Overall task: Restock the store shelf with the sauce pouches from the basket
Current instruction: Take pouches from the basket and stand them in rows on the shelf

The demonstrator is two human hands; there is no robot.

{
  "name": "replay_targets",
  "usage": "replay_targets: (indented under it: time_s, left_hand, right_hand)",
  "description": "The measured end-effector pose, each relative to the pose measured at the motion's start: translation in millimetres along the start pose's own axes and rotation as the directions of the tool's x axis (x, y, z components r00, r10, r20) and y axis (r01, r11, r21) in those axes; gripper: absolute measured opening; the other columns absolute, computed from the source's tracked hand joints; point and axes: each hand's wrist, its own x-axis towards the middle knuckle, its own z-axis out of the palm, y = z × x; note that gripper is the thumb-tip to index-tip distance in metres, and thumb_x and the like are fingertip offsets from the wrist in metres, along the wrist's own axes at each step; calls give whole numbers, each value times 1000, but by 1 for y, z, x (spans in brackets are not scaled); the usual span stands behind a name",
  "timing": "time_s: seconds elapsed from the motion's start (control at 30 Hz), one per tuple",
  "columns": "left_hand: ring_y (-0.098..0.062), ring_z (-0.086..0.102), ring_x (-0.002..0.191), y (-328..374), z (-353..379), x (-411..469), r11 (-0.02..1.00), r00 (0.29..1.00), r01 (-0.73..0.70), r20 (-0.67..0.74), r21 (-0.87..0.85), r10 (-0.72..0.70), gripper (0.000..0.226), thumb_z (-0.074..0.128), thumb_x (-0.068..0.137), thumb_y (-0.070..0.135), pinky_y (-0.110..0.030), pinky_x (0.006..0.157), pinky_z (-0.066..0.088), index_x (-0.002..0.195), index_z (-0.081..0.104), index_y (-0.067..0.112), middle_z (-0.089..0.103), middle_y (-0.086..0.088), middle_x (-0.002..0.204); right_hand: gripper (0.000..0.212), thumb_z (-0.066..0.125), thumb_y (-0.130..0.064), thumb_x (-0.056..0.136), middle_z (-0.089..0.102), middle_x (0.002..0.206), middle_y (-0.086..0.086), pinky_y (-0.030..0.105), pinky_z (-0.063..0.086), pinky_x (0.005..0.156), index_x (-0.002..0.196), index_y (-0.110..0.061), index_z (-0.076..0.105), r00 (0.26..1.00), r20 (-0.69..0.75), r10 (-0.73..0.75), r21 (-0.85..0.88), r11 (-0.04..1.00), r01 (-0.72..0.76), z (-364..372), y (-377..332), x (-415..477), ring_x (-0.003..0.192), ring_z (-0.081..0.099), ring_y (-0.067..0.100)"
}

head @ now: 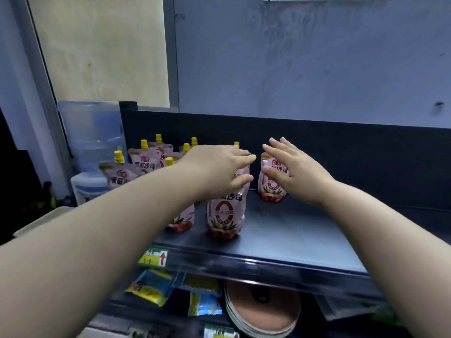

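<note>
The dark shelf [292,230] lies bare to the right, closed behind by its back panel [341,147] and ending in a front rail. A cluster of sauce pouches [144,162] with yellow caps stands at its left end. The left hand [219,167] rests over the top of the front pouch [225,213], its grip spread, with the fingers straight. The right hand [295,172], its grip also spread, is against the front of the right pouch [272,191] near the back panel. The pouches read "沙司". A price tag [155,257] on the rail shows a red arrow.
</note>
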Motion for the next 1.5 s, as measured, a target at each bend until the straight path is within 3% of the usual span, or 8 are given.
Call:
replay_targets:
  time_s: [0.13,0.33,0.7,0.8,1.0,1.3,1.5]
  left_hand:
    - [-8,17,143,-8,6,-42,1000,999,16,-35,5,-16,55,26,96,51,-30,110,28,147,19,32,20,11,155]
    - [-11,14,144,-19,30,-106,997,997,71,5,13,-71,58,25,96,50,-31,115,18,149,13,28,17,6,156]
    - [-12,12,145,5,109,-205,960,935,274,250,-59,-252,59,29,97,47,-30,116,15,149,11,27,15,5,157]
    - [-13,14,144,16,127,-229,932,891,354,331,-83,-310,58,30,97,46,-31,116,15,149,13,26,16,4,157]
    - [-13,10,145,44,160,-263,881,783,467,494,-68,-378,59,30,98,45,-31,116,13,149,11,23,12,3,158]
    - [-15,12,145,91,196,-316,755,626,655,580,-28,-521,57,32,98,39,-30,116,12,149,14,22,16,2,157]
    - [-15,17,144,97,200,-348,678,562,735,585,-28,-585,55,34,98,38,-30,117,14,148,21,20,22,0,155]
  right_hand:
    - [58,47,-43,93,21,156,-10,26,12,116,146,-29,29,998,-67,-7,141,990,17,16,-39,-24,145,9,4]
    - [60,50,-37,93,16,156,-10,22,9,116,147,-25,26,995,-65,-81,179,980,91,64,-80,-64,144,4,2]
    - [65,44,-46,95,7,158,-10,24,4,118,150,-26,16,946,262,-192,197,970,143,149,-116,-121,146,-3,6]
    - [66,42,-45,96,5,159,-8,19,-2,114,151,-23,13,903,370,-219,220,965,144,173,-120,-137,146,-6,7]
    - [67,39,-47,96,2,160,-5,22,-3,114,151,-21,10,824,507,-253,271,954,126,215,-123,-170,146,-7,10]
    - [65,37,-43,98,2,160,-1,22,0,115,151,-17,11,720,651,-239,319,947,27,258,-115,-213,147,-4,13]
    - [65,36,-45,98,1,160,-3,27,2,117,151,-18,10,665,711,-230,336,941,-34,276,-121,-238,146,-6,11]
